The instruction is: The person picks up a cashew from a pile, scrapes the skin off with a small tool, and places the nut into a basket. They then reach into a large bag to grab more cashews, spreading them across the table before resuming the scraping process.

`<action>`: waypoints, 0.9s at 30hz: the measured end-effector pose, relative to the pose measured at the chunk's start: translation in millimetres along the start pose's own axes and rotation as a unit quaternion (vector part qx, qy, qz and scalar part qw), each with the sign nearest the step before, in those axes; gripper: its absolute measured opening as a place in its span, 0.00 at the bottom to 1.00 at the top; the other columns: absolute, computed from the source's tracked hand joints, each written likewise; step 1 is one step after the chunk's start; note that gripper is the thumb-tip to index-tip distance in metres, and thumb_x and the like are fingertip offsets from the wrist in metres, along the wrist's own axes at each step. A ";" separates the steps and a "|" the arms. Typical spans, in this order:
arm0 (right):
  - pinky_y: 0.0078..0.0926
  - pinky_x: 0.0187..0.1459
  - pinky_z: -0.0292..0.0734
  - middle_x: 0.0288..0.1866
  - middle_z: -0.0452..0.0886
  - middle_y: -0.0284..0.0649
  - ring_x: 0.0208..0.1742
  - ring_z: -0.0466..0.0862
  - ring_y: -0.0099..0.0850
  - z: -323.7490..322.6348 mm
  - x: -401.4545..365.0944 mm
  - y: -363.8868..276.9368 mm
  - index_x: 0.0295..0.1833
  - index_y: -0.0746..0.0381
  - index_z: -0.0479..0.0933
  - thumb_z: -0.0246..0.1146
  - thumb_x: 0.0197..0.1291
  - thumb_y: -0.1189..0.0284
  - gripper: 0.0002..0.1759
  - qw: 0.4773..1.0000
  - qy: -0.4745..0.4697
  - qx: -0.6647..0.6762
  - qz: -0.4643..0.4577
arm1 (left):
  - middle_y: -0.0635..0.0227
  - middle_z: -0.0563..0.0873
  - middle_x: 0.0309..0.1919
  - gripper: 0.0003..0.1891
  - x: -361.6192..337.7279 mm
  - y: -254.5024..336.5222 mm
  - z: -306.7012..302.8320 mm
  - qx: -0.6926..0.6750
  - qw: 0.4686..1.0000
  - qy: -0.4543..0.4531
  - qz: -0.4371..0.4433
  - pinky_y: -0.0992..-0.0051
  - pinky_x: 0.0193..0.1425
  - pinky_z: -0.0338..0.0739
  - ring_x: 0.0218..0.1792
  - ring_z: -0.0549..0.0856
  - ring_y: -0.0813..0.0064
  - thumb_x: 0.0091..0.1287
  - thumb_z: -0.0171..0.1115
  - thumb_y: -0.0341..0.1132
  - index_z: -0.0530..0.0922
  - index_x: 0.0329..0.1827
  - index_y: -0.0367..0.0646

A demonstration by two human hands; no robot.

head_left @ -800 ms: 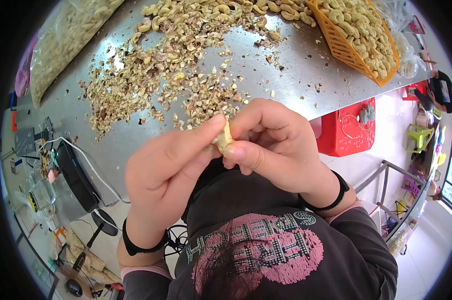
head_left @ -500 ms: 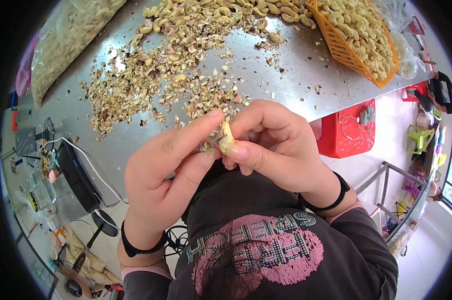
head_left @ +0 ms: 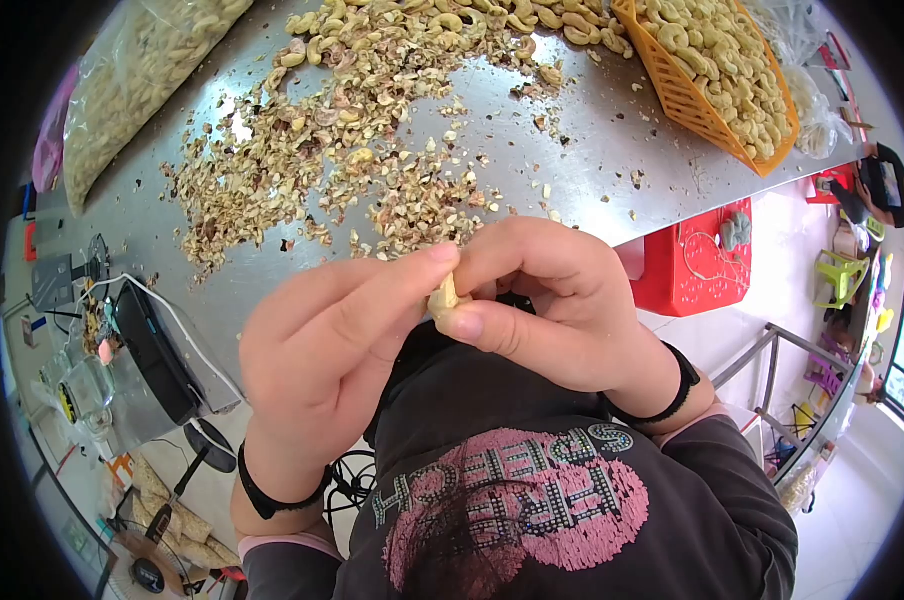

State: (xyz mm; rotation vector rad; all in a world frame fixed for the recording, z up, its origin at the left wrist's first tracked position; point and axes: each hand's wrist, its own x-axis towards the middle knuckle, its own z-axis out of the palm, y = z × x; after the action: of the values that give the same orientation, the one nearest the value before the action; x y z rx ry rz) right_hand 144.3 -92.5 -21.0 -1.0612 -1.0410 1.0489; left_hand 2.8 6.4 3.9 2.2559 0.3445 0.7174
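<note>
A pale cashew kernel is pinched between the thumb and index finger of my right hand, in front of my chest. My left hand meets it from the other side, its index fingertip at the top of the kernel. The left fingers are pressed together and hide whatever is between them. Just beyond both hands, bits of shell and skin are spread over the metal table, with whole cashews at the far edge of the pile.
An orange basket of cashews stands at the back right, a clear bag of cashews at the back left. A red stool is beside the table. A black case and white cable lie on the left. Another person is at far right.
My left hand has turned, its index finger now over the kernel and its thumb hidden. A small shiny piece seen at the left fingertips is out of sight. The kernel has shifted slightly down and left.
</note>
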 end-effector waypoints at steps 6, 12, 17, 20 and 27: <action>0.13 0.28 0.68 0.28 0.73 0.32 0.26 0.72 0.16 -2.6 1.9 -7.4 0.36 0.65 0.71 0.57 0.55 0.73 0.06 0.983 -0.019 0.143 0.116 | 0.62 0.81 0.30 0.16 -4.1 5.6 -0.8 -0.132 0.983 -0.008 -0.127 0.80 0.33 0.71 0.28 0.79 0.74 0.55 0.55 0.23 0.75 0.48 0.39; 0.13 0.29 0.70 0.31 0.75 0.35 0.25 0.72 0.17 -3.8 3.6 -5.9 0.40 0.66 0.70 0.53 0.58 0.73 0.07 0.969 -0.031 0.217 0.116 | 0.64 0.80 0.33 0.16 -3.7 8.2 -0.2 -0.208 0.960 -0.008 -0.186 0.81 0.36 0.70 0.32 0.78 0.78 0.58 0.53 0.24 0.72 0.51 0.37; 0.14 0.29 0.71 0.31 0.75 0.37 0.24 0.72 0.17 -4.0 1.9 -3.1 0.41 0.66 0.70 0.52 0.59 0.73 0.08 0.961 -0.031 0.240 0.132 | 0.63 0.80 0.34 0.17 -2.1 8.0 1.0 -0.197 0.966 -0.014 -0.165 0.82 0.37 0.71 0.32 0.78 0.78 0.58 0.53 0.24 0.72 0.52 0.37; 0.15 0.29 0.71 0.31 0.75 0.38 0.24 0.72 0.17 -4.3 1.4 -2.6 0.42 0.66 0.69 0.51 0.60 0.73 0.08 0.962 -0.035 0.237 0.134 | 0.63 0.80 0.34 0.17 -2.1 5.9 0.1 -0.173 0.974 -0.022 -0.144 0.82 0.36 0.71 0.32 0.79 0.78 0.57 0.54 0.24 0.72 0.52 0.38; 0.16 0.30 0.71 0.32 0.75 0.39 0.23 0.71 0.17 -0.4 1.1 -2.1 0.46 0.67 0.67 0.48 0.62 0.74 0.10 0.952 -0.021 0.276 0.126 | 0.64 0.80 0.34 0.19 -4.6 9.6 3.8 -0.193 0.964 -0.014 -0.184 0.82 0.35 0.71 0.31 0.79 0.78 0.56 0.53 0.23 0.71 0.53 0.39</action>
State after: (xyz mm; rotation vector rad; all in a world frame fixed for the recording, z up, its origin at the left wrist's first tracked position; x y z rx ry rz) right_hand 145.2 -91.8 -18.8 -0.7199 -0.5896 1.4691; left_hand 1.6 -4.4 6.8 1.7654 0.5431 0.5043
